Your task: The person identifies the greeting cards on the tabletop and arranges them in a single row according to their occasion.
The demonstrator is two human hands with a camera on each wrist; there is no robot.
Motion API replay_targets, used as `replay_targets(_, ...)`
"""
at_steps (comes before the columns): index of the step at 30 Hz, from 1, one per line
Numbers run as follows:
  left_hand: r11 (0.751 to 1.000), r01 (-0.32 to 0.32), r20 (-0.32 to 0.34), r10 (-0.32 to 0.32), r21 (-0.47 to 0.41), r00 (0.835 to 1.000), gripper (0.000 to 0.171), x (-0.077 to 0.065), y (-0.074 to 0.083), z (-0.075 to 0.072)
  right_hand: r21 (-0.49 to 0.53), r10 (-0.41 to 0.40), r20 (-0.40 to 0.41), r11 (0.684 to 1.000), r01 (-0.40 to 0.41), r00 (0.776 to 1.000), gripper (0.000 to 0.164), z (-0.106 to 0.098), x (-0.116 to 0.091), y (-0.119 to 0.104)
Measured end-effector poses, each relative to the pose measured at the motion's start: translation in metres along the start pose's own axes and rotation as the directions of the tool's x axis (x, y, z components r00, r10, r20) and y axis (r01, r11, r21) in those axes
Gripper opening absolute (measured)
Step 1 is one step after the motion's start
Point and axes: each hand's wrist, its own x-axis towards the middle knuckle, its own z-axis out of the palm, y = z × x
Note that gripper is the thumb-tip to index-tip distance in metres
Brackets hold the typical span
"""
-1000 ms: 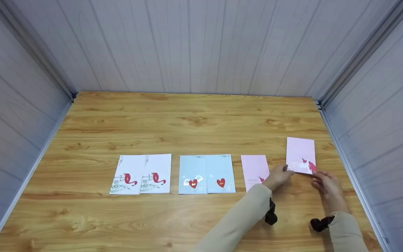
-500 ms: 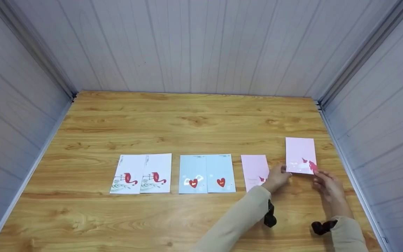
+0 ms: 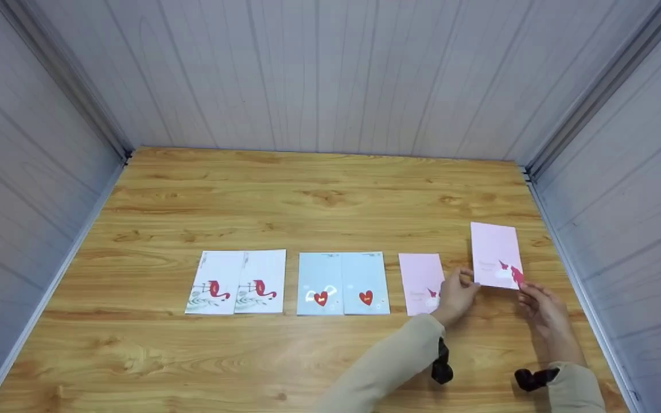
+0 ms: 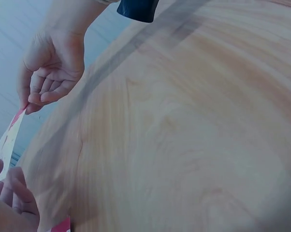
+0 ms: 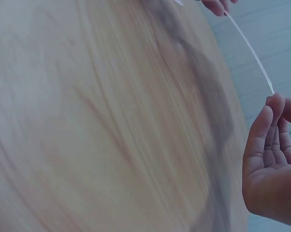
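A pink card (image 3: 494,249) with a white-and-pink unicorn printed low on it is at the right of the table, held between both hands. My left hand (image 3: 458,295) pinches its lower left corner, and my right hand (image 3: 547,312) pinches the lower right corner between thumb and finger. Seen edge-on in the right wrist view, the card (image 5: 252,50) is thin and raised off the wood. The left wrist view shows it slanting (image 4: 9,137) between the hands. A matching pink card (image 3: 419,278) lies just left of my left hand, its lower right corner partly hidden.
Farther left, two light blue heart cards (image 3: 365,275) lie side by side. Beyond them are two white flamingo cards (image 3: 261,272), also side by side. Pale panel walls (image 3: 623,201) enclose the wooden table (image 3: 307,201) at the back and both sides.
The held pink card has shifted slightly towards me and tilted, and the glare on its lower part has faded. Both hands keep their grip. The whole view has moved a little.
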Motion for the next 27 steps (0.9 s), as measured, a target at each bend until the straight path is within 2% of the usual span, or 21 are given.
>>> replay_targets(3,0.999,-0.039,-0.040,0.037,-0.036,0.999,0.012,-0.004,-0.002,-0.003,-0.023,0.000,0.009,1.000,0.001,1.000,0.019,0.002,-0.003,0.002)
replay_targets(7,0.996,-0.055,-0.063,0.050,-0.074,0.997,0.010,-0.010,-0.004,-0.008,-0.030,0.019,0.007,0.999,-0.019,1.000,0.018,0.006,-0.007,0.005)
replay_targets(14,0.996,-0.079,-0.089,0.075,-0.051,0.993,0.010,-0.023,-0.007,-0.014,-0.084,0.029,-0.037,0.996,-0.032,0.999,0.014,0.010,-0.017,0.011)
replay_targets(18,0.993,-0.091,-0.110,0.081,-0.082,0.991,0.011,-0.030,-0.010,-0.015,-0.106,0.026,-0.069,0.994,-0.033,0.997,0.014,0.011,-0.020,0.015)
replay_targets(24,0.992,-0.030,-0.130,0.014,-0.119,0.991,0.013,-0.038,-0.016,-0.016,-0.237,-0.016,-0.123,0.972,-0.014,0.992,0.012,0.013,-0.023,0.022)
replay_targets(27,0.989,0.002,-0.131,-0.022,-0.149,0.991,0.014,-0.041,-0.019,-0.018,-0.251,-0.007,-0.133,0.968,-0.027,0.991,0.012,0.014,-0.023,0.025)
